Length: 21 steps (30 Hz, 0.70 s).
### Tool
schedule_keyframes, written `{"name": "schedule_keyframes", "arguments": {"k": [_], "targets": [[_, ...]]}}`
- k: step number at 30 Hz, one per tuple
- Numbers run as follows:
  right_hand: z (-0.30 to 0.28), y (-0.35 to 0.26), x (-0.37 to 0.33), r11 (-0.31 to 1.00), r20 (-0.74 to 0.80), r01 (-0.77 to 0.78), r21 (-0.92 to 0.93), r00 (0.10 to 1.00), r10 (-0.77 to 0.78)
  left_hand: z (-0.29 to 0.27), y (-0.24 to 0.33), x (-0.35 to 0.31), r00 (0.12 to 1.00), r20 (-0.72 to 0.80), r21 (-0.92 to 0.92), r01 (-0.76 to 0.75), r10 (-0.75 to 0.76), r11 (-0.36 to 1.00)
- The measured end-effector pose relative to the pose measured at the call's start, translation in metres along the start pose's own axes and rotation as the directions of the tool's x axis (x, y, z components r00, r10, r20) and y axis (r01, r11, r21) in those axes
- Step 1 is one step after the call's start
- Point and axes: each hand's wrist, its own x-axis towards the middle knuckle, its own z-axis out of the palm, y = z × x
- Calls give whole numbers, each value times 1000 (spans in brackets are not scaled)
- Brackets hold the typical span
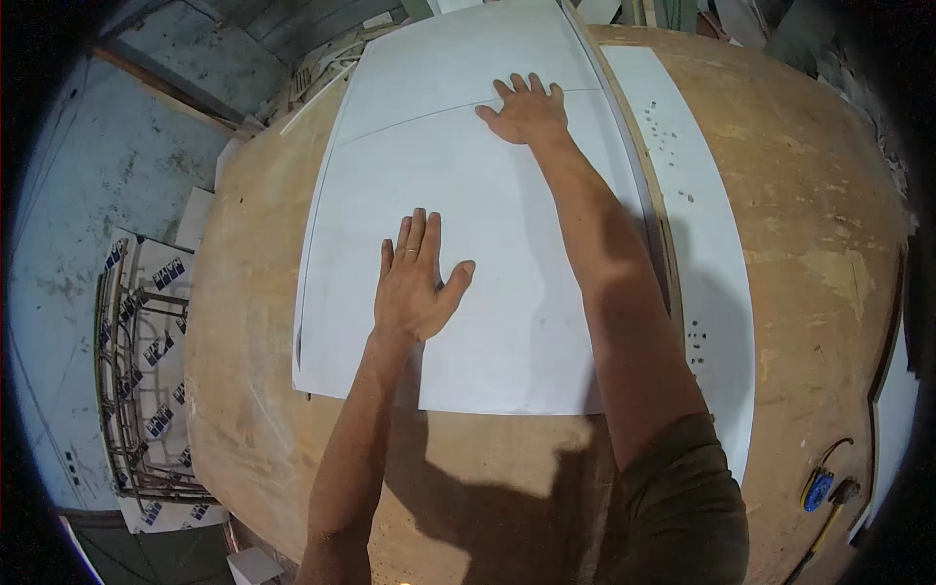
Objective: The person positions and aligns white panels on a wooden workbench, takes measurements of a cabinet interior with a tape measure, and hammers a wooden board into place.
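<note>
A large white panel [487, 341] lies on the wooden worktable, with a thin dark line running across its far part. My left hand [419, 288] rests palm down on the panel's near half, fingers stretched and thumb out, a ring on one finger. Farther off and to the right, my right hand [526, 109] lies with fingers spread, next to the line. Neither hand holds anything. Along the panel's right side runs a long thin wooden strip [655, 210], standing close by my right forearm.
A narrow white board [723, 283] with small dark bits on it lies right of the strip. On the brown tabletop [809, 195], at the near right, are a blue tape measure [817, 490] and a hammer [846, 490]. Metal frames [117, 390] lean beside the table at left.
</note>
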Motion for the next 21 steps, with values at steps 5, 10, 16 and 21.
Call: {"name": "schedule_keyframes", "arguments": {"k": [5, 10, 16, 21], "targets": [[2, -4, 6, 1000, -8, 13, 11, 1000, -13, -4, -3, 4, 1000, 9, -5, 27, -27, 1000], [5, -3, 12, 1000, -6, 3, -20, 1000, -3, 0, -10, 7, 999, -32, -18, -23, 22, 1000], [7, -4, 20, 997, 8, -2, -71, 1000, 3, -1, -8, 15, 999, -37, -21, -14, 14, 1000], [6, -10, 27, 996, 6, -6, -94, 1000, 6, 1, -13, 20, 998, -59, -33, -16, 14, 999]]}}
